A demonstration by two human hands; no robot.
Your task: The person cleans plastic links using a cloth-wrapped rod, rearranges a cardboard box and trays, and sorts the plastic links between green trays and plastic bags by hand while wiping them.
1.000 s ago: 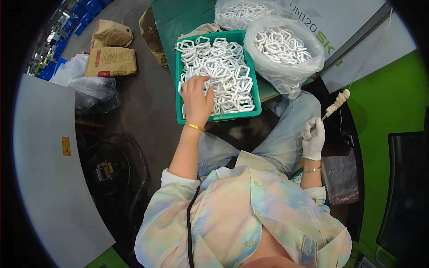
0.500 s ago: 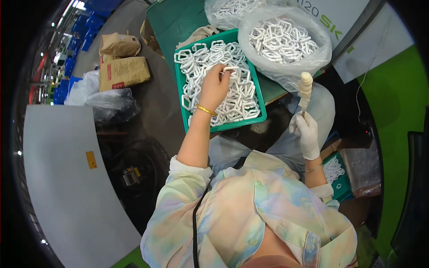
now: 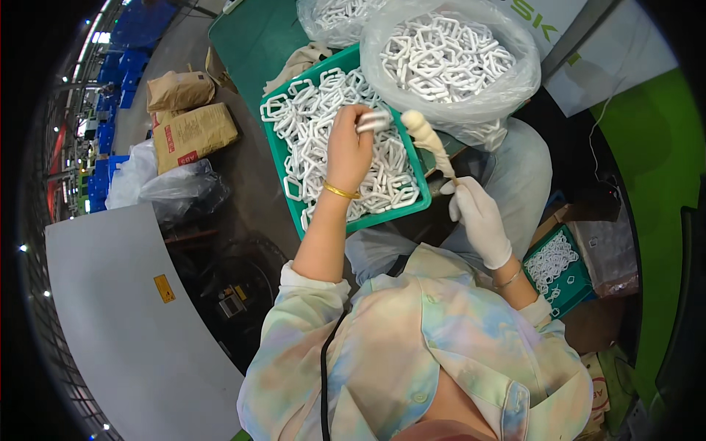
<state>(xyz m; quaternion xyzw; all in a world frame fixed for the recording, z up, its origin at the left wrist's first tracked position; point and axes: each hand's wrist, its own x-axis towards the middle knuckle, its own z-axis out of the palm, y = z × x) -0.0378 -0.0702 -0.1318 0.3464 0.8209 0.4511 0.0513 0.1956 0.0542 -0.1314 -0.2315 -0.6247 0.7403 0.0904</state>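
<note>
Head view. One person, seen from above, sits at a green desk [image 3: 250,44] with two hands in sight. The left hand [image 3: 349,151], bare with one gold bangle at the wrist, hovers over the green tray [image 3: 290,184]; its fingers are closed around one white plastic link [image 3: 375,121], lifted above the heap near the tray's right edge. The right hand [image 3: 478,217], in one white glove, is clamped on the thin lower end of one pale tool [image 3: 430,140], which rises tilted toward the tray's right edge; its thick tip lies just beside the held link, and whether they touch cannot be told. The tray holds a heap of white links, too many and too tangled to count. Two clear plastic bags of the same links stand at the desk's far edge: the larger bag [image 3: 448,59] beside the tray's far right corner, the second bag [image 3: 331,15] cut off by the top of the frame. One smaller green tray [image 3: 562,268] of links sits low at the person's right, partly hidden by the forearm. On the floor left of the desk lie two brown paper sacks [image 3: 187,121] and a bundle of clear plastic wrap [image 3: 158,187]. The tray's near edge overhangs the person's lap; what carries it there is hidden.
</note>
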